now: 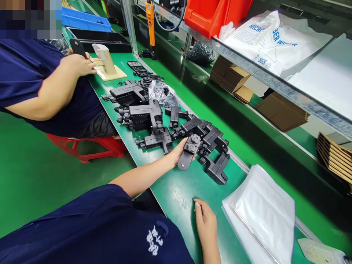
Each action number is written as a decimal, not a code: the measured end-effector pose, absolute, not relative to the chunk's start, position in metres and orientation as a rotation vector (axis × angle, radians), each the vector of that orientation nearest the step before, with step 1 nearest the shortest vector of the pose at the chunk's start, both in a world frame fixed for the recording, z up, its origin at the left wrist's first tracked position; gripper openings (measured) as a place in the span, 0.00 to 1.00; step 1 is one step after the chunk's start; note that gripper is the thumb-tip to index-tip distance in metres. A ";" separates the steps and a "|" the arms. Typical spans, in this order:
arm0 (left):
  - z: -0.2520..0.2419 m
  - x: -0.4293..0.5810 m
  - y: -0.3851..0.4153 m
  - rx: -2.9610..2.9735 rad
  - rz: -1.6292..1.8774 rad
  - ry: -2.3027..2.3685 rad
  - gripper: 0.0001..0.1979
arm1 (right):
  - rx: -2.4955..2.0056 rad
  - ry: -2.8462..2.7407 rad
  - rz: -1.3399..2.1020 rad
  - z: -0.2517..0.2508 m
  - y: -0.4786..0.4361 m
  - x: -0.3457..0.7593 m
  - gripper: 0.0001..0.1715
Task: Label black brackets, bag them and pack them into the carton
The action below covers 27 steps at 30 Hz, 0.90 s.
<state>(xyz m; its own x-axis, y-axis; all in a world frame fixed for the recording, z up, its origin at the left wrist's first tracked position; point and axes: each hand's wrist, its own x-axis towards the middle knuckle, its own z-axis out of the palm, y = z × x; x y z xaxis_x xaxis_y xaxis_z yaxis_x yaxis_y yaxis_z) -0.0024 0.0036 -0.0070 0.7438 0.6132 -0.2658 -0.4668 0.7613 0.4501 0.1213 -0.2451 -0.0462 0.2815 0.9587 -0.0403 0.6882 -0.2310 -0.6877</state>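
Observation:
My left hand (pixel 179 151) is closed around a black plastic bracket (pixel 185 160), which has two round knobs at one end and a flat, rounded tab with a small hole. It is held above the green bench, right beside a group of black BOSCH-marked plastic holders (pixel 217 167). My right hand (pixel 205 218) rests at the bench's near side with its fingers curled in, and nothing shows in them. More black holders (pixel 145 115) lie stacked further up the bench, next to a clear plastic bag (pixel 162 93).
A stack of clear plastic bags (pixel 261 209) lies at the right. On the left, a co-worker (pixel 49 84) holds a black part by a pale wooden fixture (pixel 114 73). Small trays (pixel 136 66) stand farther back. A metal shelf (pixel 261 69) with a red bin (pixel 214 16) overhangs the bench.

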 end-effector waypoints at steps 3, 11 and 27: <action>-0.008 -0.002 0.003 0.361 0.623 0.430 0.24 | -1.981 -1.450 0.645 -0.047 -0.247 0.121 0.25; 0.013 -0.024 -0.001 0.352 0.778 0.414 0.25 | -1.671 -1.268 0.555 0.025 -0.207 0.123 0.16; -0.005 -0.191 -0.048 0.232 1.248 0.585 0.23 | -0.945 -1.899 0.843 0.081 -0.097 -0.040 0.15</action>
